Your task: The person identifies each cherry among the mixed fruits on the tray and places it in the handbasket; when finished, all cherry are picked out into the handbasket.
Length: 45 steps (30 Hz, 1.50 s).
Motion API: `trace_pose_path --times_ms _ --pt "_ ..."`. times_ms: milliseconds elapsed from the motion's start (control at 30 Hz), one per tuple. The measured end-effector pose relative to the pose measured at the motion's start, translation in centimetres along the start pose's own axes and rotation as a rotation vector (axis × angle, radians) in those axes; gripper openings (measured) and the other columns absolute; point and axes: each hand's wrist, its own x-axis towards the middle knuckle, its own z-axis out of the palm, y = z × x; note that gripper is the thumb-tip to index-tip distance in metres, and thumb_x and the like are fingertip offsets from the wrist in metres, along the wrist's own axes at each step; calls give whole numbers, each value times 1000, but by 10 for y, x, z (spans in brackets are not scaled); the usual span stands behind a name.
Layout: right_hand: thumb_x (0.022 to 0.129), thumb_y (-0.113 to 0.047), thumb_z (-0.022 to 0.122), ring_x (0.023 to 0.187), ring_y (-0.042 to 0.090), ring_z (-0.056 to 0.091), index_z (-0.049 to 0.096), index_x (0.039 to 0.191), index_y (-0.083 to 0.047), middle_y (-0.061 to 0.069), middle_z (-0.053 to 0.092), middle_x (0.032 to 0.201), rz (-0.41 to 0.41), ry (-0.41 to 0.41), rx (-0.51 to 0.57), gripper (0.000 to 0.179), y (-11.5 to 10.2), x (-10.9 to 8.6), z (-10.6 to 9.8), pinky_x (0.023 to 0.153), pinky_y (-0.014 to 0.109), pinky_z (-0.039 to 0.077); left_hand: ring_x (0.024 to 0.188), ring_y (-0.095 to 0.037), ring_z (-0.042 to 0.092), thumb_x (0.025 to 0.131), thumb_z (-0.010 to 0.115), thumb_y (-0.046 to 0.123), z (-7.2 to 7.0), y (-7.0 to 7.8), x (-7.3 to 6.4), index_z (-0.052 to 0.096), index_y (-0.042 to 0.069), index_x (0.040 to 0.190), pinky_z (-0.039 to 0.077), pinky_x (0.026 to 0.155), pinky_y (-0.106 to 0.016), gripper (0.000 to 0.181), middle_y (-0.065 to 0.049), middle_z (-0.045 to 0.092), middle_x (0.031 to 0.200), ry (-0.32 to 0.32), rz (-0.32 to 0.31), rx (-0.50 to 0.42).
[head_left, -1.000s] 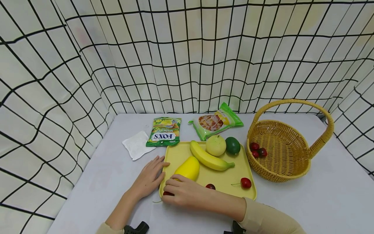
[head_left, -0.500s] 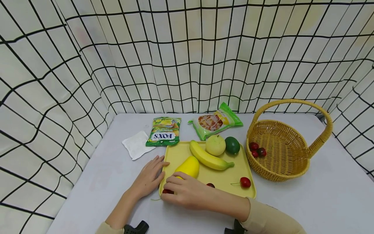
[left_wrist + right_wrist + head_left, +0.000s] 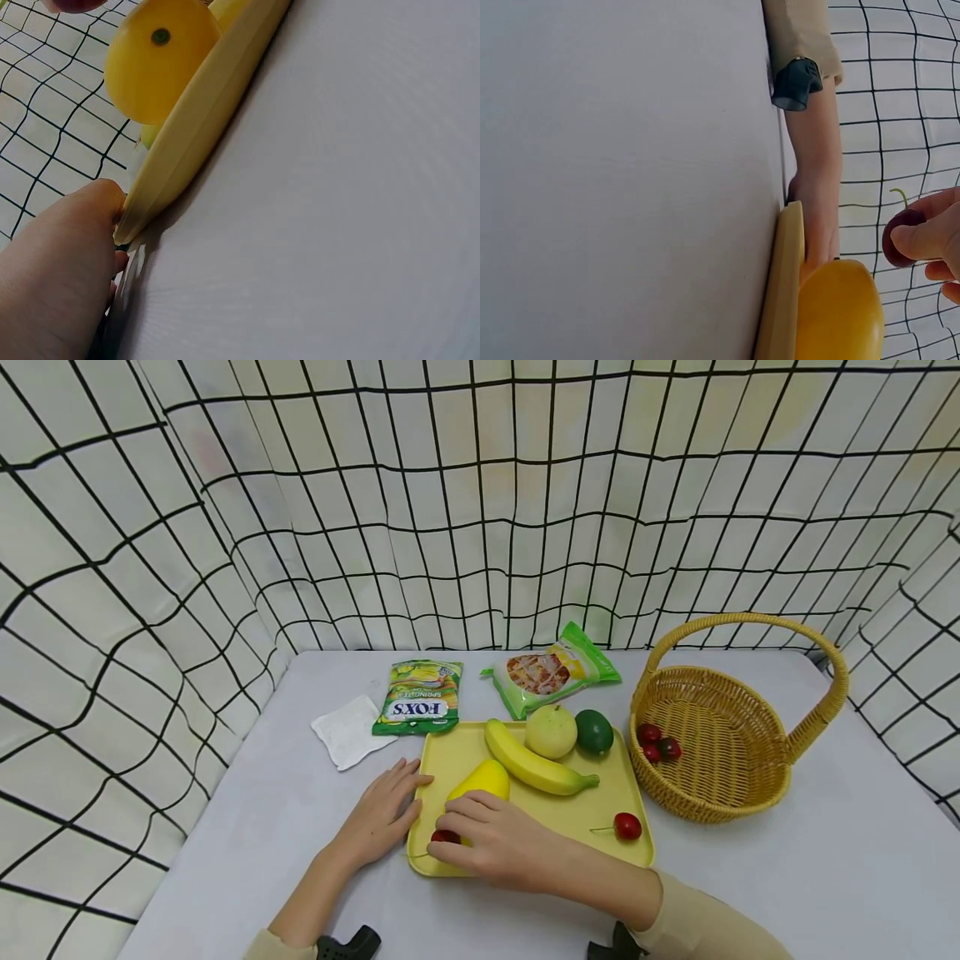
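Between the thumb and fingers of my right hand (image 3: 498,843) is a dark red cherry (image 3: 901,238) with a green stem, pinched above the front left part of a yellow tray (image 3: 603,810). Just behind that hand lies a yellow mango (image 3: 486,775), partly covered by it in the head view. My left hand (image 3: 382,810) lies at the tray's left edge, fingers extended and thumb touching the rim. A banana (image 3: 536,767), a pale green round fruit (image 3: 551,732) and a dark green fruit (image 3: 594,732) are on the tray. Another cherry (image 3: 627,827) sits near its right side.
A wicker basket (image 3: 723,777) with a tall handle stands right of the tray, several cherries (image 3: 650,734) inside. Behind the tray are a green FOX'S bag (image 3: 420,697) and a green snack packet (image 3: 551,675). A white square packet (image 3: 351,732) lies left. Black netting surrounds the table.
My right hand has moved slightly right and away from me with the cherry. A cherry seen beside that forearm earlier is now hidden behind it. The left hand has stayed put.
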Motion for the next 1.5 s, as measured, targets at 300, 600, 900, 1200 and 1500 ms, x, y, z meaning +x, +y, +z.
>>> trace_pose_path --times_ms 300,600,900,1200,1500 --pt "84 -25 66 105 18 46 58 114 -20 0 57 110 47 -6 -21 31 6 -11 -8 101 28 32 136 -27 21 92 52 26 -1 0 0 53 19 124 19 107 -50 33 -7 35 144 -4 0 -1" --pt "84 -23 66 103 18 45 56 114 -19 0 55 107 105 30 -13 32 8 -25 -13 98 28 35 136 -26 21 92 52 27 0 0 1 53 20 125 19 107 -50 34 -6 34 145 -7 -4 -6" --pt "85 -17 65 106 21 44 56 112 -18 3 54 109 198 21 17 29 13 -39 -20 98 31 34 136 -28 21 92 51 24 -2 0 1 53 17 125 18 107 -50 33 -8 35 144 -13 -2 -9" --pt "85 -12 64 105 22 44 58 109 -16 3 53 108 263 33 -27 25 20 -54 -24 96 33 35 136 -28 21 92 51 24 -1 -1 1 52 18 125 17 108 -50 33 -8 34 144 -19 0 -20" --pt "95 -24 50 97 23 48 61 103 -14 2 56 100 317 155 -66 17 30 -73 -24 89 35 40 136 -28 21 92 51 24 0 -2 2 52 17 125 18 108 -50 34 -8 35 144 -15 2 -24"
